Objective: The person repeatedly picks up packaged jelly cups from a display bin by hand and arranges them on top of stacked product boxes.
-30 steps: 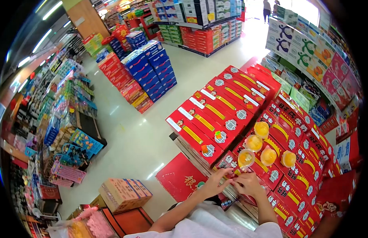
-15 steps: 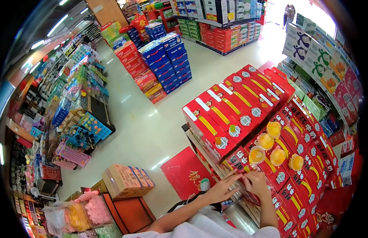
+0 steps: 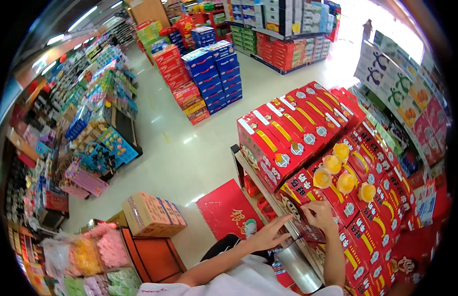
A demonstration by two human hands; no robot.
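My left hand [image 3: 269,235] reaches over the shelf edge with its fingers stretched out and apart, holding nothing I can see. To its right, my right hand [image 3: 318,215] is bent with thumb and fingers pinched together at the side of the red milk cartons [image 3: 349,208]; whatever is between those fingertips is too small to make out. Several small clear cups with yellow-orange contents, one of them a cup [image 3: 322,178] nearest my right hand, stand on top of the cartons. A shiny metal cylinder [image 3: 299,269] is below my hands, beside the shelf.
Another row of red cartons [image 3: 288,128] stands behind the cups. On the floor lie a red mat [image 3: 224,207] and, at left, a cardboard box [image 3: 152,217] on a brown stand. Blue boxes [image 3: 204,74] are stacked across the aisle. A person [image 3: 367,29] stands by the bright doorway.
My hands have drawn apart; the left has moved left and down from the right. The right stays pinched near the cartons. The view has shifted slightly, showing more of the metal cylinder.
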